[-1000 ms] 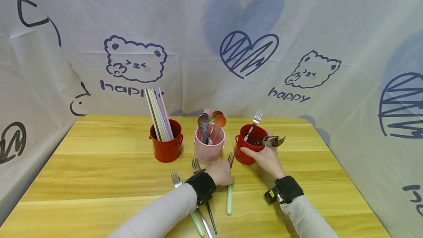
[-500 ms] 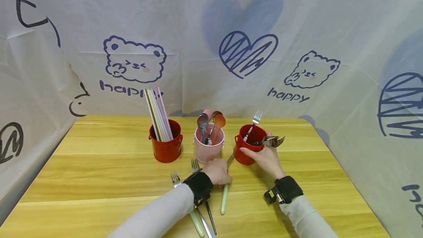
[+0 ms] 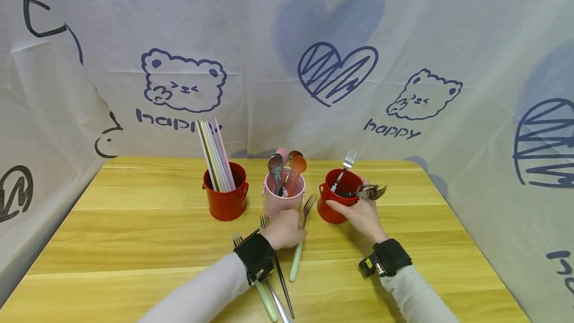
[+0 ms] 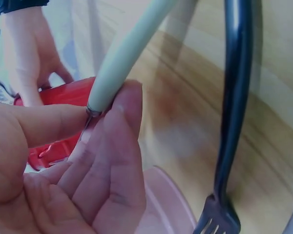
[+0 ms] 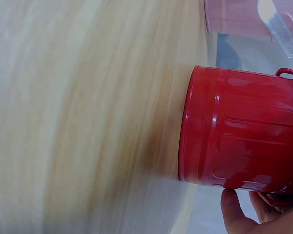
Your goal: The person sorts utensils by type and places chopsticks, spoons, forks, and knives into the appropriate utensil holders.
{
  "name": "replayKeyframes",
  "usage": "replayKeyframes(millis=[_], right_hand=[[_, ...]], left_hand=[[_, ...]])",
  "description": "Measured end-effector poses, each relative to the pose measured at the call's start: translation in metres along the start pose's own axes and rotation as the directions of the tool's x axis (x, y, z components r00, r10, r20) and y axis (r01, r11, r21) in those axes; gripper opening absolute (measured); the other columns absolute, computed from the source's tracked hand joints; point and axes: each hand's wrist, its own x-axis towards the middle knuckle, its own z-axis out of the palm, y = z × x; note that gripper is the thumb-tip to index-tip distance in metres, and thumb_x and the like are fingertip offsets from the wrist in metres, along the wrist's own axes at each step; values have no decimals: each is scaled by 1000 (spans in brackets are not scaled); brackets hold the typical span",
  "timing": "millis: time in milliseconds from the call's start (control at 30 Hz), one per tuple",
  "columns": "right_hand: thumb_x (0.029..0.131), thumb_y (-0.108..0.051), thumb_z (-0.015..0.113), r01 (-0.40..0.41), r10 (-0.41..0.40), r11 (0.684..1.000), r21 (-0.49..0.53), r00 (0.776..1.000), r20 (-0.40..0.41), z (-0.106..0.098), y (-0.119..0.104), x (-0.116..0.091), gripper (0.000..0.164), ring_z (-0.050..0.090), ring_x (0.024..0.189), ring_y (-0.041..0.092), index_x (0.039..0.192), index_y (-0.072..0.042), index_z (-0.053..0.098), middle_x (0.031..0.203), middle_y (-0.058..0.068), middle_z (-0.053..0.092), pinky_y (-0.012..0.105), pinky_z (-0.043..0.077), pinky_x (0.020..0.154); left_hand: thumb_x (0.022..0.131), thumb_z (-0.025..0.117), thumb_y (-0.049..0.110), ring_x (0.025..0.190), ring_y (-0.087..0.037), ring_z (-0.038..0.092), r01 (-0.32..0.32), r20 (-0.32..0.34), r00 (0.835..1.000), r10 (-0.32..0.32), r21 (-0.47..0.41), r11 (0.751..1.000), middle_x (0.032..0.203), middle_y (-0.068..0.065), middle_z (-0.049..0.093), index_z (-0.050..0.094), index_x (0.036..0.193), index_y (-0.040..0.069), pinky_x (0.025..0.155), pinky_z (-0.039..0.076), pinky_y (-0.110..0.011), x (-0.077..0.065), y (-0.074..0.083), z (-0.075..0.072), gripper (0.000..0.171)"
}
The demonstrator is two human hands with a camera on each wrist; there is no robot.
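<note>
My left hand (image 3: 283, 230) pinches a fork (image 3: 296, 262) with a pale green handle, in front of the pink bucket. In the left wrist view, thumb and fingers meet where the green handle (image 4: 124, 61) joins the metal neck. My right hand (image 3: 364, 216) grips the side of the right-hand red bucket (image 3: 331, 211), which stands upright on the table. One fork (image 3: 350, 160) leans up out of this bucket, and several more forks (image 3: 374, 191) stick out over its right rim. The right wrist view shows fingertips against the red wall (image 5: 249, 131).
Below my left wrist lie a black fork (image 4: 232, 97), another green-handled fork (image 3: 267, 303) and a silver-handled piece (image 3: 280, 305). The pink bucket (image 3: 280, 207) holds several spoons (image 3: 298, 164). Straws (image 3: 216, 156) stand in the left red bucket (image 3: 226, 207). A printed cloth hangs behind the table.
My left hand has shifted left, bringing the green-handled fork with it. The fork's tines now show beside the pink bucket and its handle slants more. My right hand stays on the red bucket.
</note>
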Motion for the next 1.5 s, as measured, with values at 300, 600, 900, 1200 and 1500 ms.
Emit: replayKeyframes(millis=[300,600,900,1200,1500], right_hand=[[71,-12,82,-14,14,1000,0,1000,11,-1,-2,0,81,49,115,40,132,7,33,128,26,50,53,44,95],[71,-12,82,1,-1,1000,-14,1000,12,-1,1,0,81,50,114,39,132,8,33,127,26,50,53,44,93],[71,-13,82,-4,5,1000,-18,1000,10,0,2,-1,81,50,114,39,132,7,33,127,25,50,53,44,94],[72,-14,82,-3,3,1000,-30,1000,14,0,2,0,81,49,114,39,132,7,32,127,26,49,53,44,94],[70,-28,83,-21,21,999,-31,1000,9,4,38,8,86,50,115,30,134,-3,33,128,15,50,50,45,95]], left_hand=[[89,61,13,46,-9,40,-74,-68,995,70,-56,996,51,5,39,51,61,12,45,29,-21,-3,0,-11,30],[91,62,14,59,-7,53,-228,-187,960,211,-74,971,65,6,59,66,77,8,56,43,-21,-3,1,-15,16],[93,60,20,53,-7,47,-275,-266,931,250,-61,960,62,6,52,65,87,13,48,34,-19,-1,13,-24,11],[95,57,25,50,-6,45,-299,-334,895,295,41,953,60,6,47,63,89,15,45,31,-19,3,27,-33,14],[98,53,25,53,-6,48,-366,-416,829,373,100,925,66,6,54,64,97,13,45,35,-19,17,50,-50,17]])
